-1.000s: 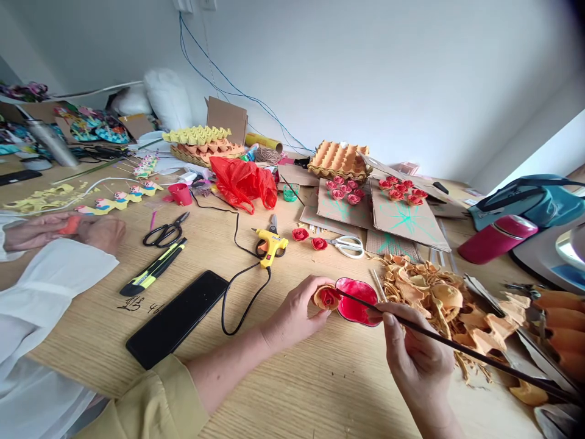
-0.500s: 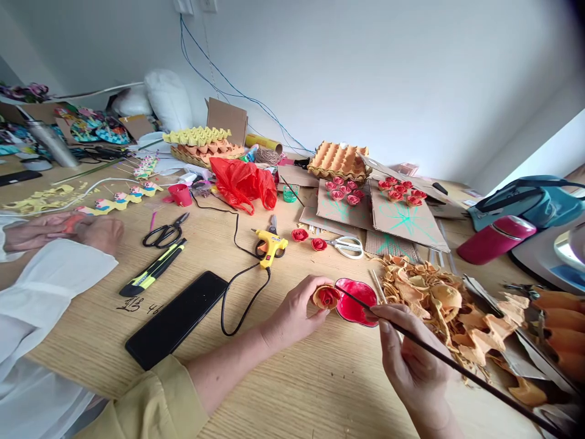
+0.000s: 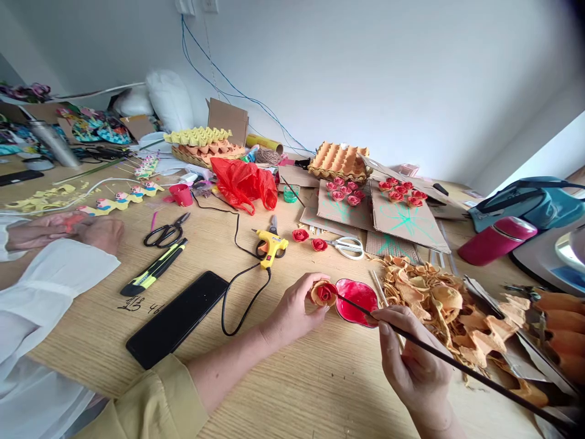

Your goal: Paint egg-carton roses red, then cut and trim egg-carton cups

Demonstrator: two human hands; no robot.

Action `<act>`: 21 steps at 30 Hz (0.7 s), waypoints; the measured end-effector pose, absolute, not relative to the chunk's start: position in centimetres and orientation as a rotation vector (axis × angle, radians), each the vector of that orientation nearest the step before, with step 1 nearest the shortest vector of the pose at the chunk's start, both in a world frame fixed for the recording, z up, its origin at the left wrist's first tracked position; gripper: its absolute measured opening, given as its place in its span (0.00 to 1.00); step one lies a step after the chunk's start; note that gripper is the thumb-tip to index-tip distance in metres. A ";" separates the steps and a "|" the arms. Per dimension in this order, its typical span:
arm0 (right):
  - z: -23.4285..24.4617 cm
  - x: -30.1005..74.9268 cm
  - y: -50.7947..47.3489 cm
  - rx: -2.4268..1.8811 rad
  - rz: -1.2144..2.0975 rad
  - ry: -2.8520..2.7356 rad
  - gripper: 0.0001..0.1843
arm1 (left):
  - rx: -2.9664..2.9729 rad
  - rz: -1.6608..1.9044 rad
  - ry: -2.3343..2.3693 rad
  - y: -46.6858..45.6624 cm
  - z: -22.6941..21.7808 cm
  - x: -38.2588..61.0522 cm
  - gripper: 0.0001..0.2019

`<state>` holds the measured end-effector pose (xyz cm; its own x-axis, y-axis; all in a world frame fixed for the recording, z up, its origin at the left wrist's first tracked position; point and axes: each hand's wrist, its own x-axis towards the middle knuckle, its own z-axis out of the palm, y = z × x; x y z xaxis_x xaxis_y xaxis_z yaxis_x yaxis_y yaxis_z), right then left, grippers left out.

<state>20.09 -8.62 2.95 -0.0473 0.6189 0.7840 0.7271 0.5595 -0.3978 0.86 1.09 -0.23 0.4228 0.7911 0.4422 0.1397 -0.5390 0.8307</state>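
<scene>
A flower cut from egg carton, red at its centre and bare orange on the outer petals, is pinched in the fingers of my left hand. My right hand grips a long dark paintbrush, its tip touching the flower's right side. Just beyond both hands sits a small dish of red paint, with the brush crossing over it. Two red flowers lie farther back, close to white-handled scissors.
A yellow glue gun, a black phone, a utility knife and black scissors lie left. Torn egg-carton scraps pile at right. Painted flowers rest on cardboard. A co-worker's hands are at far left.
The flower has turned and shifted slightly left in my left hand. The brush tip has moved a little lower on it.
</scene>
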 end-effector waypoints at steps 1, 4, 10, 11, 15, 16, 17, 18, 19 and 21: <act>3.0 20.1 -8.6 -1.124 -0.132 -1.726 0.12 | 1.950 1.134 0.784 1.1 -0.2 0.8 0.19; 3.0 20.0 -8.6 -1.123 -0.150 -1.713 0.12 | 1.983 1.127 0.746 1.1 -0.3 0.8 0.20; 3.3 20.0 -8.6 -1.131 -0.118 -1.787 0.12 | 1.979 1.132 0.765 1.1 -0.4 0.9 0.19; 3.4 19.9 -8.6 -1.128 -0.121 -1.788 0.12 | 1.968 1.139 0.781 1.1 -0.4 0.9 0.19; 3.5 19.9 -8.6 -1.113 -0.156 -1.777 0.12 | 1.924 1.144 0.823 1.2 -0.5 1.0 0.18; 3.5 19.9 -8.6 -1.109 -0.162 -1.770 0.12 | 1.911 1.133 0.822 1.2 -0.6 1.1 0.18; 3.5 19.9 -8.6 -1.108 -0.164 -1.766 0.12 | 1.892 1.121 0.818 1.2 -0.7 1.1 0.18; 3.5 19.9 -8.5 -1.110 -0.161 -1.767 0.12 | 1.868 1.109 0.812 1.2 -0.7 1.1 0.18; 3.5 19.9 -8.5 -1.115 -0.155 -1.773 0.12 | 1.839 1.102 0.811 1.3 -0.8 1.1 0.19; 3.5 19.9 -8.5 -1.122 -0.145 -1.794 0.12 | 1.785 1.097 0.822 1.3 -0.8 1.2 0.19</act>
